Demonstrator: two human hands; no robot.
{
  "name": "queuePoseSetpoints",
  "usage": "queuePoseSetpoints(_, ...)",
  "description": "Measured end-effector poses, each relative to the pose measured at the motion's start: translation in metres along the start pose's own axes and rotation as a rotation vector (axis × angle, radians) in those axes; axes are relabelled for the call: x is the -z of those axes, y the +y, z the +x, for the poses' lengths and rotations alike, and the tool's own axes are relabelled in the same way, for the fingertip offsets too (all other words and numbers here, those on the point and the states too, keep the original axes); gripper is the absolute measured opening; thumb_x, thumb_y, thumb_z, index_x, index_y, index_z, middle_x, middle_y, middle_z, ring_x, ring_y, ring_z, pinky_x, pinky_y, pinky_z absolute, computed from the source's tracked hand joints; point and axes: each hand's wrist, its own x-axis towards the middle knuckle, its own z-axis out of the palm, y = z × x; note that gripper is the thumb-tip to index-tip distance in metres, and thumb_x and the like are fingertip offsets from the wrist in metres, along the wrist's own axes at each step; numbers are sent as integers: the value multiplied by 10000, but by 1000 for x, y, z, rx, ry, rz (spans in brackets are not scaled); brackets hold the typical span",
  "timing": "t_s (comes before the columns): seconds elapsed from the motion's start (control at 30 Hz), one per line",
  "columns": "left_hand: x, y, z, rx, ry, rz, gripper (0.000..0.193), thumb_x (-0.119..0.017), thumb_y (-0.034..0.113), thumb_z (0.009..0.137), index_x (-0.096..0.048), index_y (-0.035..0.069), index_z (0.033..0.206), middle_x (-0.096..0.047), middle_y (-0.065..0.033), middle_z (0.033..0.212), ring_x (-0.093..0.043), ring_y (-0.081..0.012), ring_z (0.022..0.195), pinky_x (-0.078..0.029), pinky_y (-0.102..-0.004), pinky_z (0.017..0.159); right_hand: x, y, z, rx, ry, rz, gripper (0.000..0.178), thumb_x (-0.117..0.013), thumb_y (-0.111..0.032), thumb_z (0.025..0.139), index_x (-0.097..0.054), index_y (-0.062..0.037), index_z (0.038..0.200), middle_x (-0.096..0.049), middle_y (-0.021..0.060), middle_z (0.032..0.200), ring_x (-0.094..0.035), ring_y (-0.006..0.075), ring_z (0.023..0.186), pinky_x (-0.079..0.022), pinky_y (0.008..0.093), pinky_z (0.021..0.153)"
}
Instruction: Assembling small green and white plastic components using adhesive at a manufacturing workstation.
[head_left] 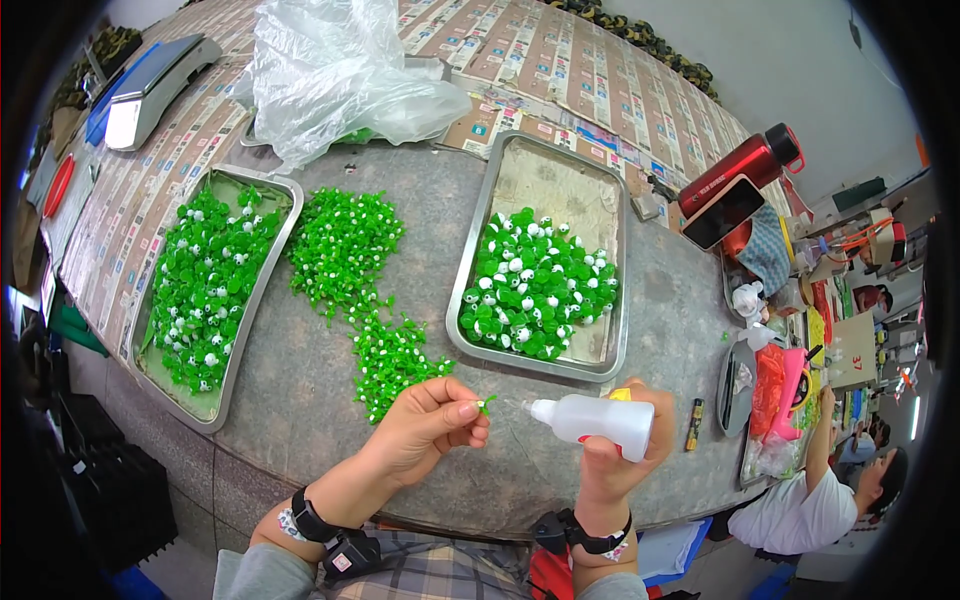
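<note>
A tiny green plastic piece with a white spot [486, 404] is pinched between the thumb and forefinger of my left hand [425, 430]. My right hand [625, 465] is wrapped round a translucent white squeeze bottle [585, 420]. The bottle lies nearly level, its narrow nozzle pointing left at the green piece, with a small gap between them. Just beyond my left hand spreads a loose pile of similar green pieces [345, 240]. Past the bottle stands a metal tray [570, 180], partly filled with round green-and-white pieces [540, 285].
At the left, another metal tray [262, 285] holds more green-and-white pieces. A clear plastic bag [330, 80] and a scale [155, 95] are farther back. To the right are a red thermos [735, 170], a phone [722, 212], a small dark tube [694, 425] and a seated person [800, 510].
</note>
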Motion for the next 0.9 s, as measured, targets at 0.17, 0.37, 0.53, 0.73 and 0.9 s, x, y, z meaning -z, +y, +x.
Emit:
queuePoseSetpoints(0.17,-2,-2,-1,-50,40,44,78,-570,72,747,-513,35,785,-554,-79,728,-548,-151,650,-470,-273,596,-5,-3,-3,-113,160,-25,631,-605,-626,558,-384,-58,721,-353,-1,612,-354,85,545,-269,212,481)
queuePoseSetpoints(0.37,-3,-5,-1,-388,53,319,91,-590,-2,705,-533,21,772,-536,-77,762,-537,-143,692,-474,-277,621,-3,-1,-3,-91,135,-13,638,-592,-639,558,-358,-62,694,-338,1,553,-335,77,498,-233,198,446)
queuePoseSetpoints(0.53,-2,-6,-1,-409,70,328,82,-589,-5,703,-538,18,762,-541,-82,760,-536,-146,688,-468,-269,623,-3,-2,-4,-132,76,-13,633,-580,-643,568,-364,-62,694,-352,6,551,-335,73,494,-231,195,440)
queuePoseSetpoints(0.73,-2,-7,0,-412,64,331,84,-590,-5,702,-537,18,763,-542,-83,760,-537,-148,689,-466,-268,618,10,11,-5,24,-19,106,478,-688,-396,607,-443,-25,781,-473,37,621,-430,111,530,-345,220,460)
queuePoseSetpoints(0.9,-7,-6,1,-385,71,307,90,-593,2,700,-532,20,763,-541,-79,759,-536,-149,676,-467,-273,607,38,12,17,-169,267,171,393,-650,-285,654,-452,-2,843,-498,61,731,-487,126,607,-413,244,532)
